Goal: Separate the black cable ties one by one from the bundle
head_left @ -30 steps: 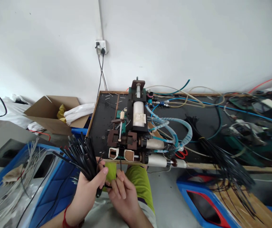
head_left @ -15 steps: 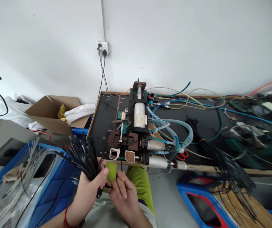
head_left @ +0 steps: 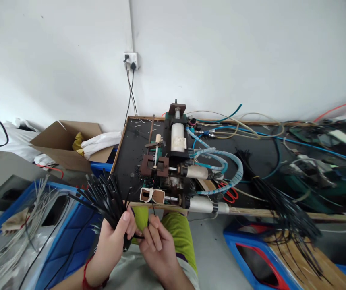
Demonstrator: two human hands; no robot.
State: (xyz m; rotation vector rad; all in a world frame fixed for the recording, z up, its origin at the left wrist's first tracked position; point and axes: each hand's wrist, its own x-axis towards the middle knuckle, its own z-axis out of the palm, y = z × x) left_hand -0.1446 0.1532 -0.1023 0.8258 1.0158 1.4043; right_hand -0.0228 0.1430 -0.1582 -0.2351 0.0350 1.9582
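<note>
My left hand (head_left: 111, 241) is closed round a thick bundle of black cables (head_left: 108, 201), whose ends fan out up and to the left. Beside it, my right hand (head_left: 158, 246) has its fingers curled on a single black cable (head_left: 154, 209). That cable runs up to the front clamp jaws (head_left: 158, 196) of a pneumatic machine, and they are together around it. Behind these, two brown blocks (head_left: 162, 166) also sit together; the cable's tip is hidden there. The white cylinder (head_left: 178, 137) lies farther back on the machine.
The black bench (head_left: 127, 161) has a wooden edge and scattered scraps. Blue air hoses (head_left: 237, 165) loop right of the machine. Another black cable bundle (head_left: 277, 201) hangs over the front edge. At left are a blue crate (head_left: 61, 237) with pale cables and a cardboard box (head_left: 61, 149).
The front clamp jaws have come together on the cable. The brown blocks have closed inward, and the white cylinder has shifted slightly back. Both hands have hardly moved.
</note>
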